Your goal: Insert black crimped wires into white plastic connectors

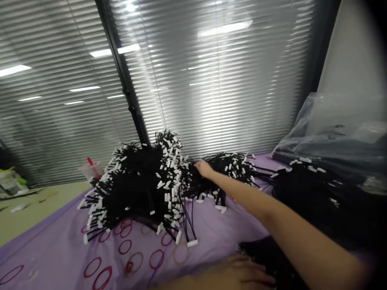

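Observation:
Black cables with white connectors (142, 177) form a large heap on the purple table cover. Right of it lies a lower bundle of the same black cables (229, 163). My right hand (204, 169) reaches across to where the two piles meet, its fingers curled in among the cables. Low in the view, my left hand (242, 274) is blurred and partly cut off by the frame edge. Its fingers stretch flat to the right, beside a dark bundle (263, 251) at the front.
Red and tan rubber bands (157, 259) are scattered over the purple cover (211, 225). A cup with a red straw (92, 169) stands behind the heap. More black cables (317, 193) and clear plastic sheeting (338, 121) lie at right. Blinds (211, 92) rise behind.

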`<state>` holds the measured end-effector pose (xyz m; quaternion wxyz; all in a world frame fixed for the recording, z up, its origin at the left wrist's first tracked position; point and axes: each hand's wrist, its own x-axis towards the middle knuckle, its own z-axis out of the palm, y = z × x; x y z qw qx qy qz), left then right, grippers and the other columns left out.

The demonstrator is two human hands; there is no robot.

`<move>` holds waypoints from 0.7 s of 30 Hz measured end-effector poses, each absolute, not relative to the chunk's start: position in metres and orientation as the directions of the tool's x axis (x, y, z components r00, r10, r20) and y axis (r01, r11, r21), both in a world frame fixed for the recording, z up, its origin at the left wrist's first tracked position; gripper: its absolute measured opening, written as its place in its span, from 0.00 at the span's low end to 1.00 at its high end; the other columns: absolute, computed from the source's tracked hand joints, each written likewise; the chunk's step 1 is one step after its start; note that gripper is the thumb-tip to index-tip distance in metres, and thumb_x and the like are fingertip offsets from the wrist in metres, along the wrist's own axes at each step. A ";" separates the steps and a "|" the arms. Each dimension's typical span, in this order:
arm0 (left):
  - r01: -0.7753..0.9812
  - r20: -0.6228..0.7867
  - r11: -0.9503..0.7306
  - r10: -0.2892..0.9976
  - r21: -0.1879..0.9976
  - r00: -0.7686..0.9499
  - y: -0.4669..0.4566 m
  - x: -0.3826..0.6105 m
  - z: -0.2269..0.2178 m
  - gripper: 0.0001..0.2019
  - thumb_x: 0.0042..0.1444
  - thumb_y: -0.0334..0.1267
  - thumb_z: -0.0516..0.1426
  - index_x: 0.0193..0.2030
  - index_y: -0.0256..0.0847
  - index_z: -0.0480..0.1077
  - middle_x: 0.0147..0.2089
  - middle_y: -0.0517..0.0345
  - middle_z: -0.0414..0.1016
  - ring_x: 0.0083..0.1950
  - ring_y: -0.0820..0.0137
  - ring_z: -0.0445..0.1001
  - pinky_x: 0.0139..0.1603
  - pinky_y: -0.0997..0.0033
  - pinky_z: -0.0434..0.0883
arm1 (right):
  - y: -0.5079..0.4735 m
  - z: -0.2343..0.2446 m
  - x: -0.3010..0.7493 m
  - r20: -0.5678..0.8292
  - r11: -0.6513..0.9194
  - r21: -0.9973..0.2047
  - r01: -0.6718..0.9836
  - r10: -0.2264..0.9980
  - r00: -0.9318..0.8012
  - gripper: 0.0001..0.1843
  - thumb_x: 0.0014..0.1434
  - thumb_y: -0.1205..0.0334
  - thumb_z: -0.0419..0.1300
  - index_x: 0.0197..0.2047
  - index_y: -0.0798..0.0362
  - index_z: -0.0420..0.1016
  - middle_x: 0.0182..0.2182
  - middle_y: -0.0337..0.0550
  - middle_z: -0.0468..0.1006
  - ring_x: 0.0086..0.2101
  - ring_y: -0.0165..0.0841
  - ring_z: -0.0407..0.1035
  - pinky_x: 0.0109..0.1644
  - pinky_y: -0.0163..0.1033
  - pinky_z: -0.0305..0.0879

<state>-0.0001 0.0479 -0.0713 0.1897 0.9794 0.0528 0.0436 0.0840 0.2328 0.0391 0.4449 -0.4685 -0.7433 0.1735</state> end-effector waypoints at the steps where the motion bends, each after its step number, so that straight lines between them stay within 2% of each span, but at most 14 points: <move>1: 0.104 0.057 -0.910 0.138 0.400 0.989 0.044 0.000 -0.065 0.24 0.63 0.44 0.41 0.61 0.37 0.60 0.65 0.53 0.59 0.69 0.69 0.52 0.70 0.67 0.46 | 0.238 0.054 0.095 0.504 0.495 -0.721 0.484 0.855 -0.124 0.15 0.61 0.55 0.54 0.46 0.58 0.69 0.41 0.43 0.72 0.38 0.30 0.69 0.41 0.40 0.69; 5: 0.140 0.072 -0.854 0.202 0.501 0.977 0.033 -0.002 -0.046 0.25 0.58 0.46 0.49 0.61 0.40 0.59 0.64 0.53 0.60 0.67 0.68 0.55 0.69 0.65 0.49 | 0.249 0.144 0.141 0.548 0.518 -0.809 0.279 0.836 0.038 0.15 0.64 0.54 0.49 0.38 0.59 0.66 0.26 0.35 0.67 0.23 0.20 0.63 0.27 0.29 0.64; 7: 0.133 0.106 -0.835 0.222 0.534 0.969 0.030 -0.004 -0.042 0.24 0.56 0.43 0.52 0.60 0.40 0.61 0.63 0.52 0.62 0.66 0.67 0.58 0.69 0.63 0.51 | 0.239 0.198 0.158 0.600 0.569 -0.791 0.223 0.793 0.105 0.22 0.67 0.55 0.32 0.37 0.59 0.61 0.21 0.29 0.59 0.18 0.15 0.56 0.26 0.24 0.56; 8: 0.122 0.130 -0.822 0.231 0.556 0.964 0.029 -0.004 -0.041 0.24 0.55 0.42 0.53 0.58 0.39 0.62 0.62 0.51 0.63 0.65 0.67 0.59 0.69 0.63 0.52 | 0.229 0.222 0.165 0.641 0.617 -0.765 0.183 0.757 0.127 0.27 0.65 0.57 0.23 0.36 0.60 0.59 0.20 0.27 0.55 0.18 0.12 0.54 0.27 0.23 0.52; 10: 0.118 0.190 -0.767 0.300 0.630 0.935 0.026 -0.005 -0.041 0.23 0.54 0.43 0.54 0.56 0.39 0.65 0.60 0.50 0.65 0.63 0.67 0.61 0.67 0.65 0.54 | 0.203 0.257 0.175 0.699 0.682 -0.714 0.159 0.706 0.110 0.33 0.58 0.57 0.15 0.36 0.62 0.57 0.21 0.27 0.49 0.19 0.09 0.56 0.30 0.25 0.48; 11: 0.138 0.211 -0.712 0.379 0.689 0.901 0.025 -0.006 -0.041 0.23 0.54 0.43 0.55 0.56 0.39 0.65 0.60 0.50 0.66 0.63 0.68 0.62 0.67 0.66 0.56 | 0.188 0.265 0.179 0.732 0.710 -0.677 0.193 0.677 0.076 0.37 0.53 0.59 0.12 0.37 0.66 0.57 0.22 0.27 0.48 0.21 0.09 0.58 0.31 0.29 0.46; 13: 0.173 0.217 -0.524 0.599 0.834 0.771 0.024 -0.005 -0.038 0.22 0.54 0.44 0.55 0.56 0.40 0.64 0.59 0.50 0.66 0.61 0.68 0.63 0.64 0.66 0.59 | 0.157 0.258 0.184 0.846 0.793 -0.358 0.492 0.499 -0.189 0.46 0.45 0.62 0.08 0.39 0.76 0.60 0.23 0.29 0.51 0.26 0.11 0.61 0.32 0.33 0.46; 14: 0.161 0.182 -0.391 0.703 0.906 0.688 0.024 -0.004 -0.036 0.22 0.55 0.43 0.54 0.57 0.40 0.63 0.58 0.49 0.67 0.59 0.68 0.65 0.63 0.65 0.60 | 0.142 0.244 0.186 0.818 0.758 -0.164 0.631 0.462 -0.342 0.46 0.47 0.61 0.09 0.39 0.78 0.63 0.25 0.30 0.54 0.29 0.13 0.63 0.35 0.33 0.47; 15: 0.106 0.141 -0.257 0.780 0.961 0.609 0.026 -0.003 -0.032 0.23 0.56 0.43 0.54 0.58 0.40 0.60 0.56 0.47 0.67 0.56 0.67 0.67 0.60 0.65 0.63 | 0.128 0.223 0.190 0.719 0.688 0.025 0.725 0.491 -0.492 0.43 0.52 0.60 0.14 0.38 0.77 0.65 0.26 0.31 0.57 0.32 0.15 0.64 0.38 0.34 0.48; 16: 0.006 0.092 -0.113 0.837 0.994 0.539 0.027 -0.001 -0.028 0.25 0.56 0.43 0.53 0.60 0.41 0.56 0.56 0.46 0.68 0.52 0.68 0.70 0.56 0.65 0.65 | 0.115 0.197 0.193 0.618 0.628 0.171 0.759 0.532 -0.580 0.34 0.61 0.57 0.28 0.37 0.70 0.69 0.25 0.31 0.60 0.32 0.18 0.65 0.39 0.32 0.51; 17: -0.111 0.036 0.019 0.879 0.994 0.476 0.030 0.000 -0.024 0.27 0.57 0.42 0.54 0.61 0.42 0.52 0.56 0.46 0.67 0.47 0.69 0.73 0.51 0.65 0.68 | 0.102 0.167 0.198 0.530 0.642 0.215 0.736 0.556 -0.640 0.24 0.63 0.56 0.42 0.33 0.65 0.71 0.23 0.33 0.62 0.30 0.20 0.64 0.37 0.31 0.53; 18: -0.221 -0.032 0.137 0.905 0.966 0.424 0.032 0.002 -0.020 0.28 0.56 0.41 0.54 0.62 0.44 0.50 0.55 0.47 0.68 0.44 0.69 0.75 0.47 0.67 0.69 | 0.090 0.136 0.203 0.438 0.674 0.251 0.695 0.561 -0.702 0.16 0.61 0.59 0.50 0.31 0.61 0.72 0.22 0.34 0.65 0.28 0.22 0.63 0.35 0.31 0.54; 19: -0.299 -0.103 0.230 0.916 0.926 0.388 0.035 0.003 -0.017 0.27 0.56 0.40 0.55 0.61 0.45 0.51 0.53 0.49 0.69 0.41 0.70 0.76 0.42 0.70 0.69 | 0.080 0.106 0.207 0.362 0.705 0.274 0.655 0.555 -0.749 0.10 0.60 0.64 0.53 0.32 0.59 0.72 0.23 0.37 0.67 0.27 0.24 0.62 0.34 0.32 0.55; 21: -0.345 -0.219 0.350 0.905 0.871 0.365 0.039 0.006 -0.013 0.20 0.54 0.37 0.57 0.53 0.38 0.60 0.42 0.52 0.74 0.33 0.73 0.75 0.34 0.75 0.68 | 0.063 0.053 0.215 0.307 0.719 0.281 0.635 0.560 -0.770 0.06 0.59 0.67 0.54 0.35 0.56 0.73 0.24 0.40 0.70 0.27 0.27 0.62 0.33 0.34 0.55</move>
